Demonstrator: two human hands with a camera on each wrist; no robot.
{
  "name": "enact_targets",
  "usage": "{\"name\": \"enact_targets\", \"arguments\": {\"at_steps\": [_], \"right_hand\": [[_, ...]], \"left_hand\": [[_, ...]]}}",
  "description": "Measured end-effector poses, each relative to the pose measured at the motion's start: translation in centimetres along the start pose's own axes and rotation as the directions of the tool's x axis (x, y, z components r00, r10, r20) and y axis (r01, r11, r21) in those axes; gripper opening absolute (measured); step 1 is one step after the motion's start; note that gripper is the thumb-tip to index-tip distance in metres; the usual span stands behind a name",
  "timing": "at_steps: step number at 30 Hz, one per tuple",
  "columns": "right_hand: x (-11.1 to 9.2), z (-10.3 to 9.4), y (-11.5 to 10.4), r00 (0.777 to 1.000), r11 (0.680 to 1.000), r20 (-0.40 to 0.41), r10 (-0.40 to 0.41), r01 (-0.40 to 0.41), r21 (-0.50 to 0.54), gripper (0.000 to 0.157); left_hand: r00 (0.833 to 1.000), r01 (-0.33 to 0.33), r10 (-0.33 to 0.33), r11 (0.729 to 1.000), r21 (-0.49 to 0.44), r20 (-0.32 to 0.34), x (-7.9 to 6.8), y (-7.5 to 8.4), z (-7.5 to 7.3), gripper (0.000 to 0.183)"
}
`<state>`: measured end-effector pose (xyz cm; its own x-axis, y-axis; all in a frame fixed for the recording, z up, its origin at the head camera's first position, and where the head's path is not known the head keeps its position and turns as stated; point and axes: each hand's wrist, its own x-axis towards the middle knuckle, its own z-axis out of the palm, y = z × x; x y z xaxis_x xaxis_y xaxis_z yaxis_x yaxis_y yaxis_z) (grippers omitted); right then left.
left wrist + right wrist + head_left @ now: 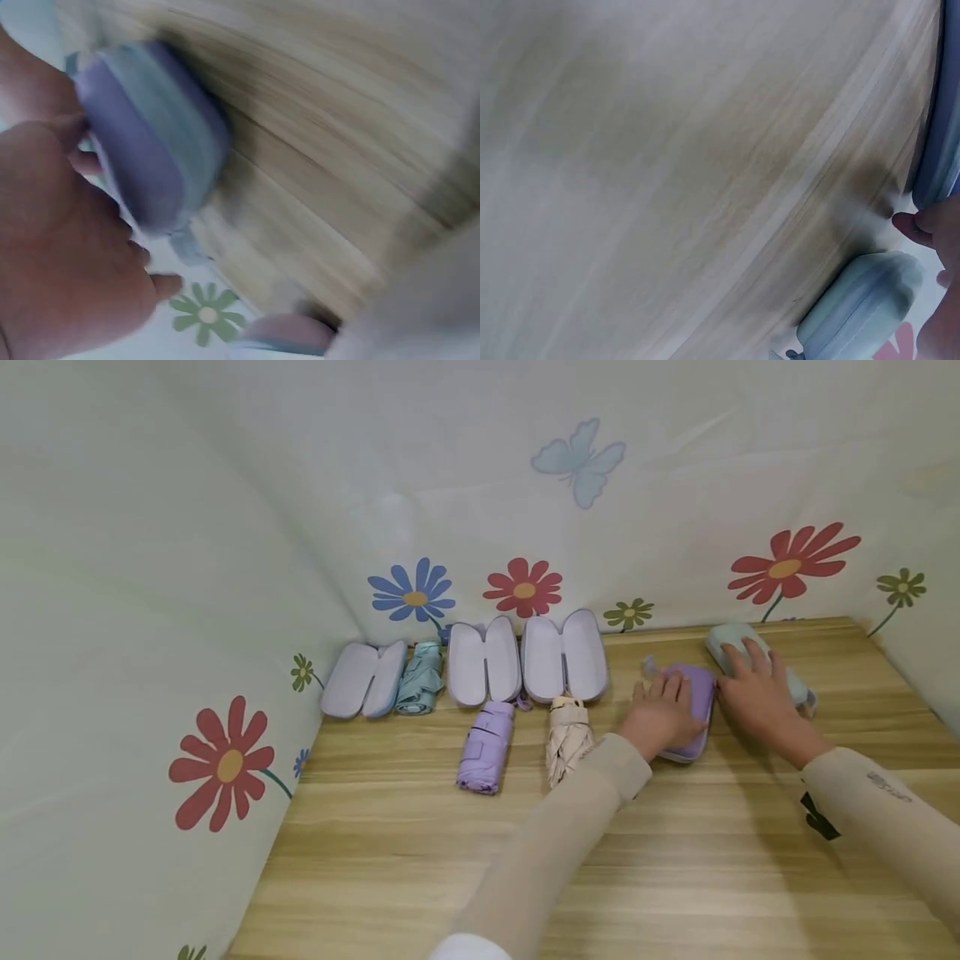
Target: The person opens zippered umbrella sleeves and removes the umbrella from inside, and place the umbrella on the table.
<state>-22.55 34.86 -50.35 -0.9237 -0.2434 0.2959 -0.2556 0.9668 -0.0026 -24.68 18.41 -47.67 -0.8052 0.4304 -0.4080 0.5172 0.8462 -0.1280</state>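
A closed purple zip case lies toward the right of the table. My left hand rests over its left side with the fingers extended; the left wrist view shows the case's side beside the palm. Farther right is a closed mint-green case. My right hand is over it with spread fingers in the head view. In the right wrist view, the mint case appears apart from the thumb, which is close to the purple case's edge. Whether the right fingertips touch the mint case is hard to tell.
Three opened cases with pale linings stand along the back wall. Folded umbrellas lie by them: teal, purple and beige. A dark object shows partly under the right sleeve. Flower-patterned cloth walls border the table.
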Motion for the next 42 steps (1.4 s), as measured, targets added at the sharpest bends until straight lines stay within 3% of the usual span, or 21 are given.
{"name": "enact_targets", "arguments": {"at_steps": [2,5,9,17,23,30,36,42], "right_hand": [[0.1,0.2,0.0,1.000,1.000,0.026,0.001,-0.001,-0.009,0.013],[0.2,0.2,0.0,0.999,1.000,0.036,0.014,-0.014,-0.004,0.013],[0.2,0.1,0.0,1.000,1.000,0.014,0.020,-0.020,0.011,0.015],[-0.5,-0.6,0.4,0.999,0.999,0.021,-0.024,0.023,0.033,0.010],[-1.3,-1.0,0.4,0.998,0.997,-0.011,-0.059,0.059,0.044,0.008],[-2.4,-0.9,0.2,0.992,0.994,-0.053,-0.110,0.112,0.021,0.008],[-3.8,-0.9,-0.1,0.983,0.988,-0.114,-0.146,0.149,0.026,0.011],[-5.0,-0.9,-0.7,0.983,0.989,-0.118,-0.141,0.146,0.030,0.011]], "left_hand": [[0.996,-0.084,0.085,0.995,0.047,-0.014,1.1,-0.2,0.9,0.079],[0.986,-0.156,0.160,0.984,0.090,-0.037,0.8,-0.4,1.3,0.075],[0.977,-0.169,0.181,0.980,0.104,-0.116,0.1,-0.4,1.5,0.070],[0.980,-0.055,0.053,0.998,-0.003,-0.190,1.5,0.9,2.3,0.068],[0.965,0.026,-0.040,0.998,-0.056,-0.260,2.0,1.6,2.4,0.065],[0.962,0.091,-0.124,0.986,-0.141,-0.242,2.5,2.1,2.3,0.066],[0.951,0.138,-0.185,0.971,-0.195,-0.249,3.3,2.4,2.2,0.067],[0.949,0.165,-0.218,0.959,-0.230,-0.227,3.5,2.5,1.8,0.071]]}}
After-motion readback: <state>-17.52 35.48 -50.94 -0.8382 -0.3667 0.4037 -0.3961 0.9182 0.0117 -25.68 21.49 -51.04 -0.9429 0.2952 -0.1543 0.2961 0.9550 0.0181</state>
